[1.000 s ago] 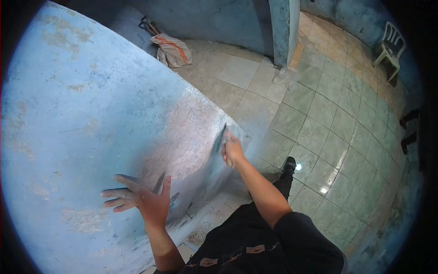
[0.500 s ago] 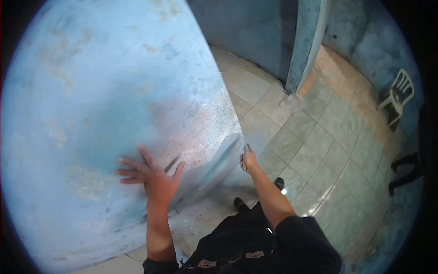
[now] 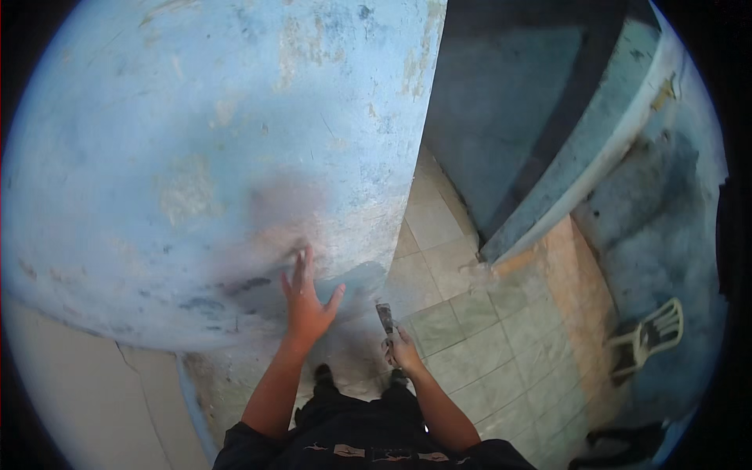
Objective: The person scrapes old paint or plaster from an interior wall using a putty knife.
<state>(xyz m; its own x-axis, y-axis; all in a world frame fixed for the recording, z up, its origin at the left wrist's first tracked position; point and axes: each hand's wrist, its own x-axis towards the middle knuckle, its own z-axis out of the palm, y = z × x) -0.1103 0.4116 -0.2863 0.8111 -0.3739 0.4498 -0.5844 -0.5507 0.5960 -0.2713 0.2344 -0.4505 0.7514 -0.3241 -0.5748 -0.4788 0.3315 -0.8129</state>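
A blue wall (image 3: 196, 117) with flaking, patchy paint fills the left and middle of the view. My left hand (image 3: 309, 305) is open, its fingers spread and pointing up at the lower part of the wall; whether the fingertips touch it I cannot tell. My right hand (image 3: 403, 351) is closed round the handle of a putty knife (image 3: 385, 316), whose flat blade points up, just right of the wall's lower edge. Near the wall's bottom corner is a bare grey-blue patch (image 3: 362, 276), with paler, worn paint above it.
Beyond the wall's edge lies a tiled floor (image 3: 454, 333), with a doorway post (image 3: 572, 157) farther back. A white plastic chair (image 3: 646, 337) stands at the right, near another blue wall (image 3: 650, 227). Below it shows a dark shape (image 3: 627, 442). My shoes (image 3: 324, 376) are below my hands.
The view has turned, so the wall's edge now stands more upright. My left hand's fingers have come closer together. The putty knife blade now shows plainly in my right hand.
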